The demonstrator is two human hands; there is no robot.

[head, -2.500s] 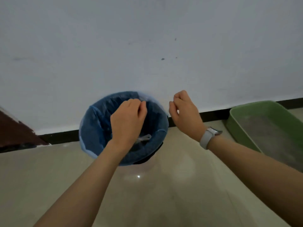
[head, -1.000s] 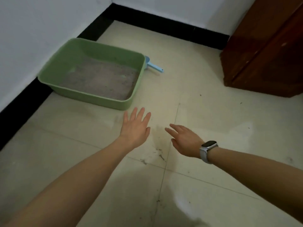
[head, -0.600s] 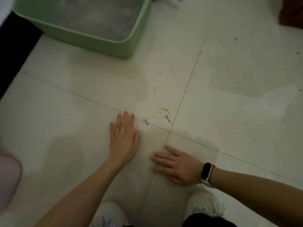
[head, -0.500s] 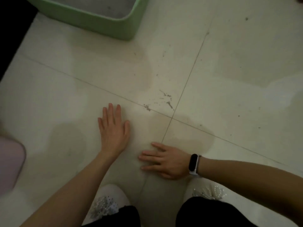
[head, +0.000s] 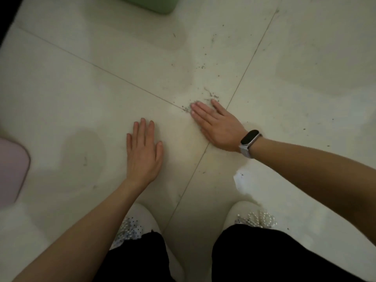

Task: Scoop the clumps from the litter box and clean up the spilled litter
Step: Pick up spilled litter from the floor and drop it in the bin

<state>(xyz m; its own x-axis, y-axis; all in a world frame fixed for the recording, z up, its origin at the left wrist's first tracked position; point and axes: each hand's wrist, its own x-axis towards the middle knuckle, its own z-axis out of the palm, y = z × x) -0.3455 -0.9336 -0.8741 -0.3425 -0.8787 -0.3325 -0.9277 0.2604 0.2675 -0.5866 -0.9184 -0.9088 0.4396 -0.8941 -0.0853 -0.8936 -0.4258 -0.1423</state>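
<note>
I am crouched over a pale tiled floor (head: 85,94), dimly lit, where two grout lines cross just by my right hand (head: 218,125). At the top edge only a rounded green corner of the litter box (head: 156,5) shows; the rest is cut off. A pink thing (head: 12,171) at the left edge is also cut off, and I cannot tell what it is. My white shoes (head: 252,214) poke out below my dark trouser legs.

The spilled litter (head: 207,94) lies as a thin grey scatter just ahead of my right fingertips, its trail running up and away toward the box, with loose specks beyond.

My right hand lies flat, fingers straight and together, pointing up-left, tips touching the grains. A watch (head: 249,140) sits on that wrist. My left hand (head: 143,151) rests flat on bare tile, fingers straight, pointing away from me, apart from the litter.
</note>
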